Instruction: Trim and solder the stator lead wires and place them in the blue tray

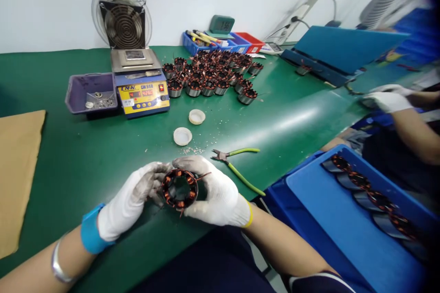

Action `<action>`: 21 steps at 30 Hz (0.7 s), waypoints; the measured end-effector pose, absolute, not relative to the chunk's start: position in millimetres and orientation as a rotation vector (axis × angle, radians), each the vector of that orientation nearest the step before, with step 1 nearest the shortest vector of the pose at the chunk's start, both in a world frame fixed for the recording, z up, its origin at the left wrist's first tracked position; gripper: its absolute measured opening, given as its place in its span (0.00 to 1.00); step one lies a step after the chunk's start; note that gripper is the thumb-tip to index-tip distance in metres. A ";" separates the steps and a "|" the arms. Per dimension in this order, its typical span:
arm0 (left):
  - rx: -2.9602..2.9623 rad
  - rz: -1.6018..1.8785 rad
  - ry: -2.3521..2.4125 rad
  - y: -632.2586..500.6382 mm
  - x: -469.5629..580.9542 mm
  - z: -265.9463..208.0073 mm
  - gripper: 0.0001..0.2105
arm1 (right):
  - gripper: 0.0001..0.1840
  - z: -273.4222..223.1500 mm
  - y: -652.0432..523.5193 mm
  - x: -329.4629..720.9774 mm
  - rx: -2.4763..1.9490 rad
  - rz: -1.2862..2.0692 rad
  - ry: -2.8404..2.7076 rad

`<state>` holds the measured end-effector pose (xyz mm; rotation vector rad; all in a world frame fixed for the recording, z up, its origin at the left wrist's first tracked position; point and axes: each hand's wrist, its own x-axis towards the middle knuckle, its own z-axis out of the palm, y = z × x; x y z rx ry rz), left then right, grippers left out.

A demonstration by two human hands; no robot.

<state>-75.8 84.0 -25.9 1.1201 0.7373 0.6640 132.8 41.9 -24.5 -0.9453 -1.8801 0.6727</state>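
A ring-shaped motor stator [165, 192] with copper windings is held upright between my two gloved hands, its round opening facing me. My left hand [137, 192], in a white glove with dirty fingertips, closes on its left side. On the other side my right hand [216, 194] grips the rim, thumb below and fingers above. Thin copper lead wires stick out at its right and bottom. Just beyond my right hand lie diagonal cutters [237, 167] with green handles, their jaws apart. Two small white caps [182, 136] and scattered bits lie on the green table [113, 146].
Several more stators [209, 73] cluster at the back. A yellow-and-blue solder pot unit [142, 94] with a fan stands beside a purple bin [91, 94]. Cardboard [20, 174] lies left. A blue tray [319, 201] with stators is at right, near a co-worker's gloved hand [390, 100].
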 end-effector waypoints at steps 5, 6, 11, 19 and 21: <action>1.199 0.283 0.843 80.7 -63.0 -14.3 0.19 | 0.36 -32.3 42.1 141.4 -1.076 0.263 -1.847; 1.205 0.257 0.934 77.7 -60.1 -10.6 0.17 | 0.36 -32.9 41.9 141.8 -1.104 0.212 -1.855; 1.337 0.703 1.275 72.9 -63.4 -4.2 0.15 | 0.39 -32.3 40.9 141.7 -1.102 0.105 -1.839; 2.060 0.708 1.012 79.3 -72.6 -19.3 0.19 | 0.38 -37.0 38.4 141.4 -1.055 0.220 -1.861; 1.817 0.668 1.005 78.7 -72.4 -19.9 0.10 | 0.37 -37.5 38.8 141.4 -1.050 0.228 -1.837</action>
